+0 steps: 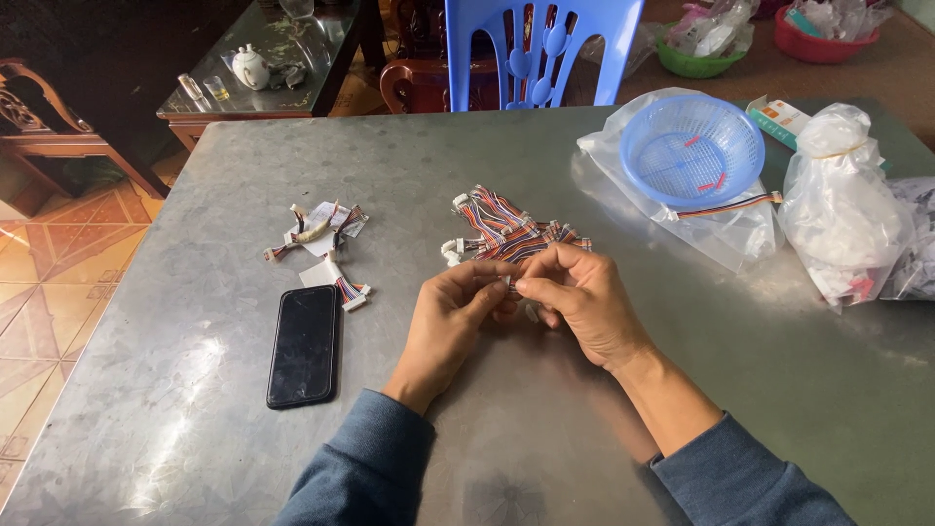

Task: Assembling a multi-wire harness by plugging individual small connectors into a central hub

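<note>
My left hand (pixel 450 317) and my right hand (pixel 579 300) meet over the middle of the grey metal table (pixel 195 390). Their fingertips pinch the same small white connector (pixel 510 283) on a multicoloured ribbon wire. Just beyond the hands lies a pile of multicoloured ribbon cables (pixel 503 232) with white connectors. Both arms wear blue sleeves.
A black phone (pixel 304 345) lies face up to the left. Past it sit a few short cable pieces with paper slips (pixel 326 251). At the right are a blue plastic basket (pixel 692 148) on a clear bag, and a tied white plastic bag (pixel 841 205). A blue chair (pixel 538 49) stands behind the table.
</note>
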